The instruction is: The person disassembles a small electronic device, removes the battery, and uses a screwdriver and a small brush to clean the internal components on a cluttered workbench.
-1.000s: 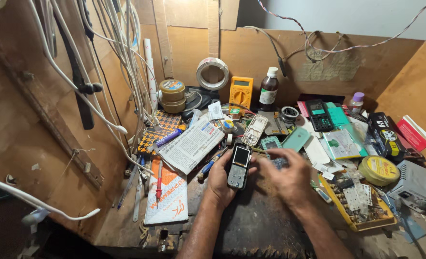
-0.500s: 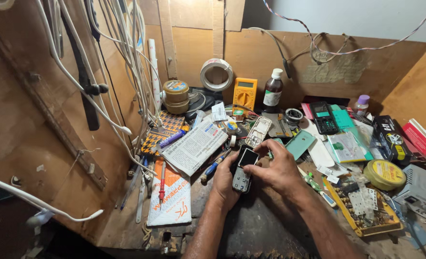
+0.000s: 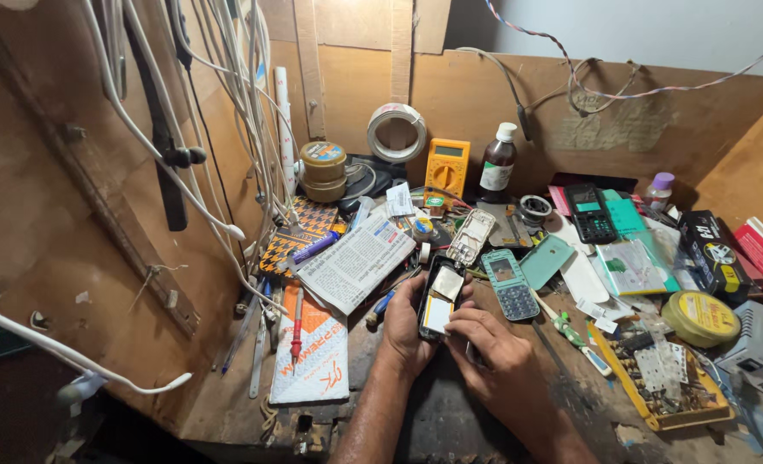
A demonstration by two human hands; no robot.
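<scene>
so the phone [image 3: 440, 301] is lying back-up in the left hand [image 3: 407, 325], fingers wrapped round its edge, just in front of the folded newspaper [image 3: 355, 262]. back cover's already off, you can see the white and silver insides. right hand [image 3: 489, 348] is curled with the fingertips pressing at the phone's lower end, can't tell if it's pinching anything small. teal phone [image 3: 510, 288] sits just right of the newspaper, untouched. i'd say it's opened up, but the inside work is barely begun.
</scene>
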